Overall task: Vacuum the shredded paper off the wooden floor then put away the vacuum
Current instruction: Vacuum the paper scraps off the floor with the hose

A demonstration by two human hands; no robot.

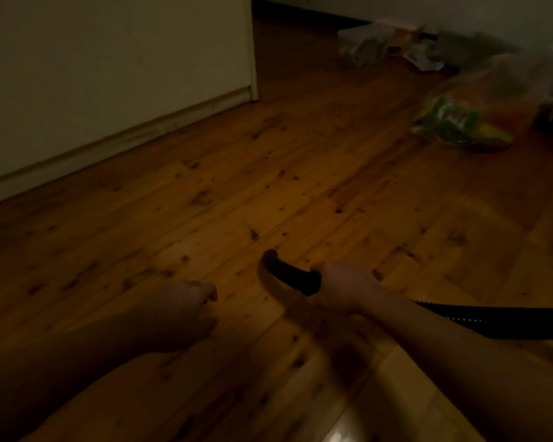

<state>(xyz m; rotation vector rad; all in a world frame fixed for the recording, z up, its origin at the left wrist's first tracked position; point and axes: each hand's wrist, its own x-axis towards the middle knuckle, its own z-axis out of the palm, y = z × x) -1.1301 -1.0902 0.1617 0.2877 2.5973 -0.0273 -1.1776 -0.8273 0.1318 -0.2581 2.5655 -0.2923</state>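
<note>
The scene is dim. My right hand (345, 287) grips the black curved nozzle end (288, 272) of a vacuum hose, its open tip pointing left and down close to the wooden floor (237, 202). The black ribbed hose (498, 319) runs from behind my right wrist off the right edge. My left hand (186, 306) hovers low over the floor to the left of the nozzle, fingers curled and holding nothing. No shredded paper shows on the boards near the nozzle. The vacuum's body is out of view.
A pale wall with a skirting board (115, 145) runs along the left, ending at a corner (253, 90). Crumpled plastic bags and wrappers (383, 43) lie by the far wall. A clear bag with green and yellow contents (460, 126) sits at the right.
</note>
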